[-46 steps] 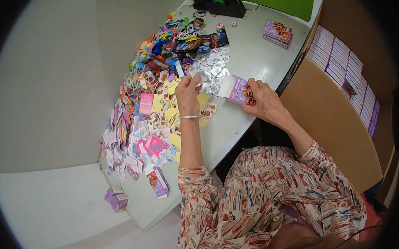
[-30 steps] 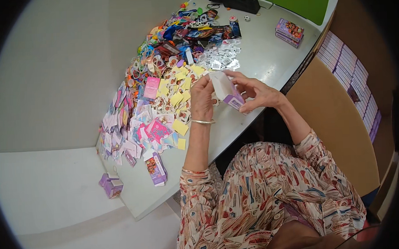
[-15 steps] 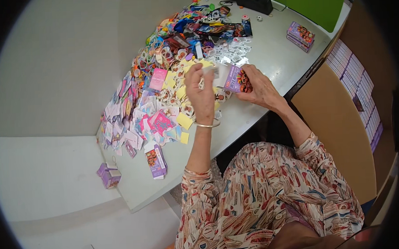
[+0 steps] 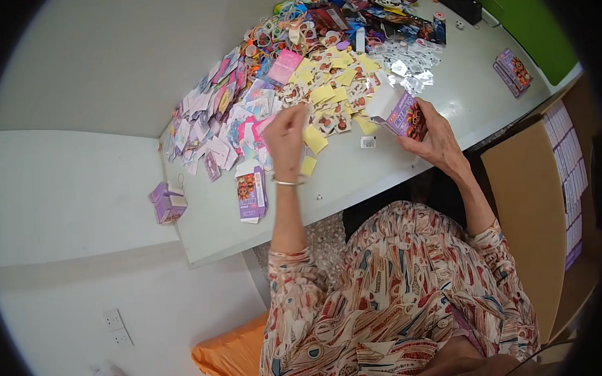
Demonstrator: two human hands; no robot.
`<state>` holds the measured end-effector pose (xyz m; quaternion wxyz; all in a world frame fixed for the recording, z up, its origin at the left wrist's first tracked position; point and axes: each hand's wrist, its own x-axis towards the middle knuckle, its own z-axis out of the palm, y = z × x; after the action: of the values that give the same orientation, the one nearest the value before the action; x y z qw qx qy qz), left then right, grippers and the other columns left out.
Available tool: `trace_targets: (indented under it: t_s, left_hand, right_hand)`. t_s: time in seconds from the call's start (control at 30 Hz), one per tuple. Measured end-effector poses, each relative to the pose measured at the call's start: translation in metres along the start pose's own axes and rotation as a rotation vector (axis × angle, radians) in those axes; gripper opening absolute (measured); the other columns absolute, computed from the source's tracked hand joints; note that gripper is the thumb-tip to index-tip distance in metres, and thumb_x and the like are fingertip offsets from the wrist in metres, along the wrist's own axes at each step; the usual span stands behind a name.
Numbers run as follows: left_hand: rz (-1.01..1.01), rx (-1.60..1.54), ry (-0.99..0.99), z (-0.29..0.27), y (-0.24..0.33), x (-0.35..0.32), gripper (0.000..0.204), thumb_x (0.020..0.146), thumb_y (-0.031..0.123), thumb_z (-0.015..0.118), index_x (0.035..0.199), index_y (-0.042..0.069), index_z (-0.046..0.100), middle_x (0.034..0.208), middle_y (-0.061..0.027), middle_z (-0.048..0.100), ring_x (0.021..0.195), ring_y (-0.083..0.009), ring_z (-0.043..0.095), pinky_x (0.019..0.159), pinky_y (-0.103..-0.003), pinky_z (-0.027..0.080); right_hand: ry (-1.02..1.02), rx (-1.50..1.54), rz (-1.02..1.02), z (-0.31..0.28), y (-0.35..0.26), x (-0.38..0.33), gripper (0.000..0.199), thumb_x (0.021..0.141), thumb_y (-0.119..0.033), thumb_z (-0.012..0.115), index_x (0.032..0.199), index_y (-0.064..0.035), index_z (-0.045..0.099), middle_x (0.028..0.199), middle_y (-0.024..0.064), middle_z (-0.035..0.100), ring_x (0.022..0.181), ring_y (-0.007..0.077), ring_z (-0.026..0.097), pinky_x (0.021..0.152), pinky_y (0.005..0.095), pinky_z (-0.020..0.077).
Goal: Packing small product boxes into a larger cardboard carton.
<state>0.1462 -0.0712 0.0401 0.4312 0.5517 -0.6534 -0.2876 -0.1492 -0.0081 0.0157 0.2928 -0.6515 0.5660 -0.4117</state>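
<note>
My right hand (image 4: 440,138) grips a small purple carton (image 4: 405,118) with a colourful picture on it, its white end flap standing open toward the left. Over the near side of a pile of cards, my left hand (image 4: 287,138) is closed, its fingers curled and slightly blurred; whether anything is between them is hidden. Below that pile, yellow squares (image 4: 316,139) and small picture cards (image 4: 332,124) lie scattered. A small white printed slip (image 4: 368,142) rests on the table between my hands.
Flattened-looking purple cartons (image 4: 251,195) lie at the table's near left, another purple box (image 4: 168,203) at its left edge. Stacked cartons (image 4: 513,72) sit far right. Trinkets (image 4: 287,30) heap along the wall. An opened brown box (image 4: 526,198) of packed cartons stands right.
My view has shifted, so the table appears higher and further right. My left hand has moved away from the carton toward the left cards. The white slip now lies on the table.
</note>
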Motion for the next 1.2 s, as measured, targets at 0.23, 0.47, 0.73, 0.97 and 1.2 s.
trace_targets:
  t_s: [0.23, 0.47, 0.73, 0.97, 1.2]
  left_hand:
    - [0.046, 0.947, 0.024, -0.059, -0.102, -0.004, 0.057, 0.068, 0.032, 0.080, 0.117, 0.011, 0.061, 0.121, -0.0152, 0.051, 0.112, -0.0376, 0.046, 0.094, -0.049, 0.038]
    - [0.068, 0.752, -0.009, -0.058, -0.122, 0.019, 0.041, 0.064, 0.026, 0.082, 0.096, 0.010, 0.063, 0.119, -0.0139, 0.050, 0.112, -0.0378, 0.044, 0.094, -0.049, 0.037]
    - [0.046, 0.426, -0.060, -0.083, -0.129, 0.026, 0.036, 0.069, 0.030, 0.079, 0.096, 0.010, 0.067, 0.120, -0.0128, 0.053, 0.114, -0.0356, 0.045, 0.095, -0.049, 0.035]
    - [0.160, 0.811, -0.047, -0.069, -0.115, 0.016, 0.046, 0.070, 0.034, 0.078, 0.103, 0.007, 0.064, 0.112, -0.0139, 0.058, 0.114, -0.0333, 0.047, 0.093, -0.046, 0.038]
    - [0.281, 0.761, -0.103, -0.074, -0.098, -0.014, 0.050, 0.068, 0.034, 0.080, 0.108, 0.008, 0.063, 0.114, -0.0115, 0.058, 0.113, -0.0312, 0.050, 0.097, -0.045, 0.035]
  right_hand:
    - [-0.073, -0.004, -0.009, 0.018, -0.006, -0.003, 0.078, 0.070, -0.031, 0.076, 0.128, 0.0072, 0.041, 0.103, 0.0233, 0.059, 0.091, 0.0336, 0.060, 0.083, 0.0390, 0.0477]
    - [-0.080, -0.078, 0.008, 0.019, -0.003, -0.008, 0.076, 0.071, -0.030, 0.075, 0.129, 0.0046, 0.038, 0.110, 0.0231, 0.054, 0.099, 0.0359, 0.057, 0.088, 0.0403, 0.0454]
    - [-0.062, -0.119, -0.052, 0.018, -0.010, -0.011, 0.073, 0.073, -0.029, 0.072, 0.129, 0.0034, 0.038, 0.111, 0.0233, 0.053, 0.102, 0.0381, 0.055, 0.089, 0.0421, 0.0444]
    - [-0.068, -0.084, -0.133, 0.022, -0.017, -0.012, 0.070, 0.073, -0.027, 0.072, 0.128, 0.0027, 0.039, 0.109, 0.0230, 0.054, 0.100, 0.0387, 0.056, 0.088, 0.0418, 0.0450]
    - [-0.038, -0.124, -0.086, 0.016, -0.011, -0.018, 0.070, 0.073, -0.027, 0.072, 0.128, 0.0025, 0.039, 0.111, 0.0224, 0.053, 0.101, 0.0384, 0.056, 0.088, 0.0422, 0.0452]
